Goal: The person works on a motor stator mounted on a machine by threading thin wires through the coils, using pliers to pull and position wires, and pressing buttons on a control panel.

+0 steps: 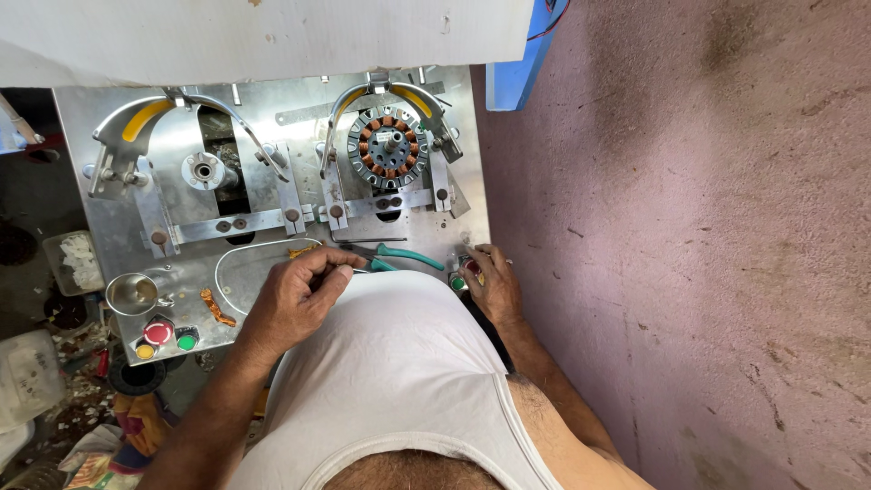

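Nearest, the left hand point(295, 299) is curled closed beside the teal-handled pliers point(399, 257), light, stiff, best taken by the handles, while the right hand point(487, 283) presses buttons, its grip unclear.

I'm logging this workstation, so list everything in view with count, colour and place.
metal machine plate: one, silver, centre-left
wound stator: one, copper and grey, in the right fixture
bare spindle hub: one, silver, in the left fixture
pliers: one, teal handles, on the plate between the hands
small metal cup: one, silver, plate's lower left
push buttons: three, red, green, yellow, lower-left corner
white board: one, along the top
wall: pinkish, right side
white vest: one, bottom centre
left hand: closed on something small, not clear what
right hand: on the buttons at the plate's right edge
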